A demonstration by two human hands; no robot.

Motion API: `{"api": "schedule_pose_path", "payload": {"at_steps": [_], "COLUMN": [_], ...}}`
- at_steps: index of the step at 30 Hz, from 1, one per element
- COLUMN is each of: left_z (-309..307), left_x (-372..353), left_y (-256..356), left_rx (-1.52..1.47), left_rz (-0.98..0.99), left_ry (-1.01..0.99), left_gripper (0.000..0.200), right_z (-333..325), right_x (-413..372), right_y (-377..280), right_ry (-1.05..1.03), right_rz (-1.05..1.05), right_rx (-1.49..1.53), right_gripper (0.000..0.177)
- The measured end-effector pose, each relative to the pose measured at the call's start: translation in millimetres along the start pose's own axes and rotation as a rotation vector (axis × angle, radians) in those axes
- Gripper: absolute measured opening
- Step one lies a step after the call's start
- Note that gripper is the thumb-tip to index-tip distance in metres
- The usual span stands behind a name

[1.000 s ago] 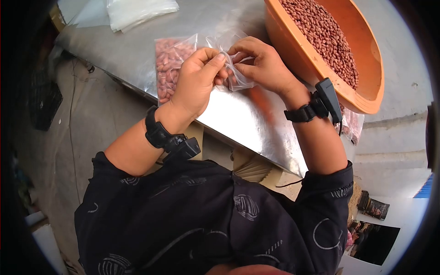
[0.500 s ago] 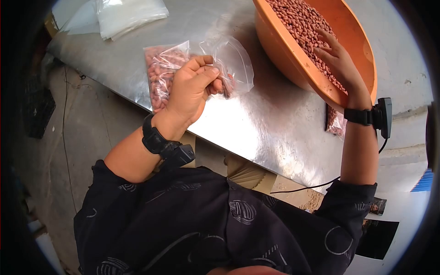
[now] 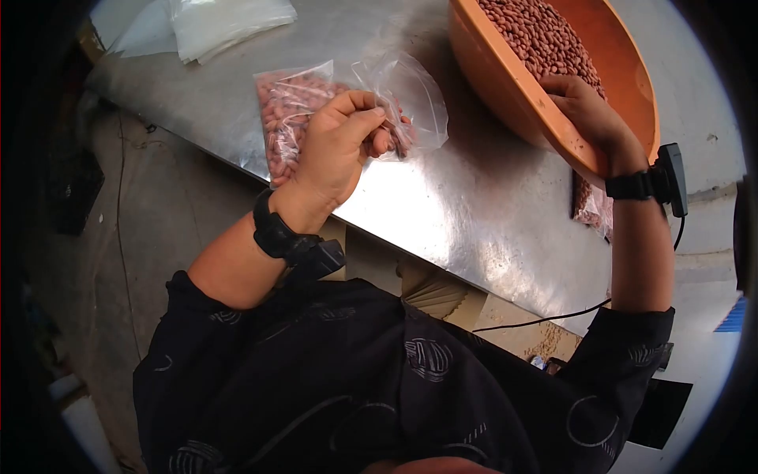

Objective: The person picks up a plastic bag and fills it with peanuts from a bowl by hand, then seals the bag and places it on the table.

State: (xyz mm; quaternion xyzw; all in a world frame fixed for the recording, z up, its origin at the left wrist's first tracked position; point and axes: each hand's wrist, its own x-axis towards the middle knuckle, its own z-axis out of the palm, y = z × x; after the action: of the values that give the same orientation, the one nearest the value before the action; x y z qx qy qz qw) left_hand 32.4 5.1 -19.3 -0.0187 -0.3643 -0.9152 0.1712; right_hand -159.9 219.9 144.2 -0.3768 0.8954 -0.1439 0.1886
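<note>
My left hand (image 3: 347,138) pinches the gathered top of a clear plastic bag (image 3: 422,103) over the metal table. Reddish peanuts fill the bag's body (image 3: 286,118), which lies to the left of the hand; a few more show by the fingertips. In the large orange bowl (image 3: 505,83), at its near side, my right hand (image 3: 588,114) is curled down into the loose peanuts (image 3: 545,39). The rim and the hand itself hide its fingertips.
A stack of clear plastic bags (image 3: 229,24) lies at the table's far left. Another bag of peanuts (image 3: 592,207) sits below the bowl, beside my right wrist. A black cable (image 3: 545,320) runs from my right wrist device (image 3: 671,182) past the table's near edge.
My right hand has gone from spread fingers over the peanuts to a curled grip lower, near the bowl's near wall. The left hand keeps its pinch. The whole view has shifted slightly.
</note>
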Motion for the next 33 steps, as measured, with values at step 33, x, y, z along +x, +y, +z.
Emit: {"api": "schedule_pose_path", "payload": {"at_steps": [33], "left_z": [0], "left_x": [-1], "left_y": [-1], "left_rx": [0.061], "left_rz": [0.015], "left_ry": [0.034], "left_gripper": [0.007], "right_z": [41], "right_x": [6], "right_y": [-96], "right_ry": [0.69], "right_rz": [-0.435], "right_rx": [0.189], "right_gripper": [0.024]}}
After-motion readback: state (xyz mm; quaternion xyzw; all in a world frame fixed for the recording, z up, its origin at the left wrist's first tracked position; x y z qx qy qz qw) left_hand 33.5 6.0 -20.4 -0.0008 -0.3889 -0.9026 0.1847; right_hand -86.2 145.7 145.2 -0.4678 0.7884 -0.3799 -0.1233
